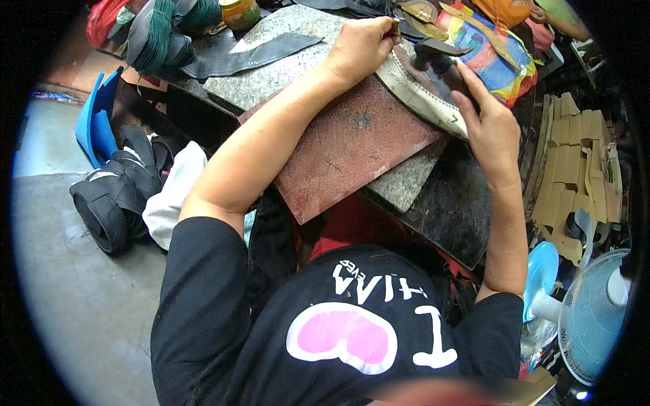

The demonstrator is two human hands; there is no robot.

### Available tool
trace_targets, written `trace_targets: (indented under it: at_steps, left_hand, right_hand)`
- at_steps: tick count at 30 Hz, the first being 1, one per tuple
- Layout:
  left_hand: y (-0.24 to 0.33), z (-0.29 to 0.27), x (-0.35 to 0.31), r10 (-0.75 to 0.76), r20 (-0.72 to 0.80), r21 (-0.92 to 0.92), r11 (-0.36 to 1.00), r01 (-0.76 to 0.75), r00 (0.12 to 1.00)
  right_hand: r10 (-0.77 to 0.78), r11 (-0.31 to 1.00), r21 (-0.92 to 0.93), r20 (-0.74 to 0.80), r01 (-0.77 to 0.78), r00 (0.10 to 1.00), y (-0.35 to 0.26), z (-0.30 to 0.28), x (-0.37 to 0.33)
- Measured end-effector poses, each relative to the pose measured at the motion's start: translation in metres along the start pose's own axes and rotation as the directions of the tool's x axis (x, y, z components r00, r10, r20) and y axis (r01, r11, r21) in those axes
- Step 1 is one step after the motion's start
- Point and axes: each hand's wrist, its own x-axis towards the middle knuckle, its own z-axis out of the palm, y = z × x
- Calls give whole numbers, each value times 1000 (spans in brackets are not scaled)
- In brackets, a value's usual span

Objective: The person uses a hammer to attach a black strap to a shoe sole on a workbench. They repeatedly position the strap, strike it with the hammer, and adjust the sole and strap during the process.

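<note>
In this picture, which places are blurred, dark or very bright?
Head view: a reddish patch at the lower edge is smeared; the corners are black; a tiny bright spot shows below the fan; the left hand and the right hand look fairly clear.

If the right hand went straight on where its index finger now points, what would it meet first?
Probably the hammer head, just up and left of the right hand's index fingertip, though depth is unclear here.
</note>
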Motion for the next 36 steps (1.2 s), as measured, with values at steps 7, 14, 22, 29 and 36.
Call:
trace_targets:
  at_steps: [7,14,22,29,36]
  left_hand:
    - [-21,10,-5,-552,203,-595,586,550,809]
    - [-24,7,-5,-484,258,-484,684,545,836]
    - [-5,-5,-4,-286,194,-300,893,334,939]
    - [7,-7,0,81,89,-18,997,-80,993]
    - [3,-4,-6,-41,72,-47,998,44,997]
  right_hand:
    - [42,997,65,75,-47,996,1,16,-31]
    - [24,997,70,88,-30,996,4,14,-28]
    - [-1,980,196,94,-18,996,4,-2,-11]
    - [-92,844,434,-459,314,883,-24,-53,18]
    - [-21,988,155,-23,24,1000,12,-4,-6]
